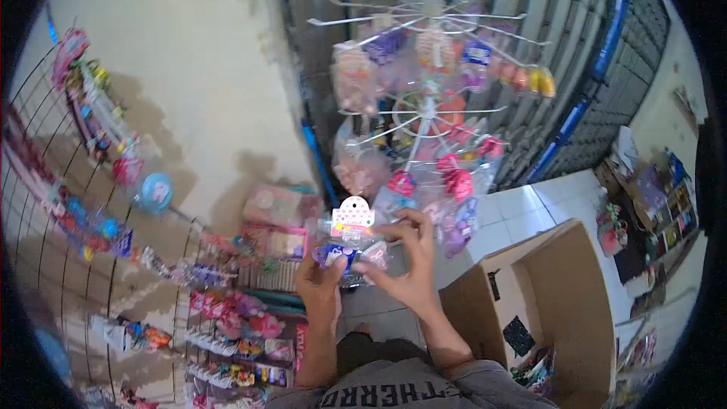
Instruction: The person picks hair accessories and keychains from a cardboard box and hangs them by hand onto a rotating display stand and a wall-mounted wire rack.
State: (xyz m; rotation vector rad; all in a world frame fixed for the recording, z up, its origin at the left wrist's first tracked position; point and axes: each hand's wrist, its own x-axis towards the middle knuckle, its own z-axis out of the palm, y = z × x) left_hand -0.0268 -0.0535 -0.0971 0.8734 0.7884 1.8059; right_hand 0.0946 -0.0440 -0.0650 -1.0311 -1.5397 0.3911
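In front of my chest is a small clear plastic packet (352, 252) with a white and pink heart-patterned header card (354, 216) that has a hang hole at the top. Purple and pink items show inside, too blurred to name. My left hand (322, 282) grips the packet's lower left side, its thumb across the front. At the right edge, my right hand (407, 261) has its fingers curled and its thumb against the plastic. Behind the packet stands a white wire display rack (424, 113) hung with several bagged accessories.
A large open cardboard box (564, 288) with some packets inside stands at my right. Along the left wall runs a black wire grid (113, 257) with hanging goods. Pink boxes (276, 216) are stacked by the wall, and a shelf of items (659, 204) is at far right.
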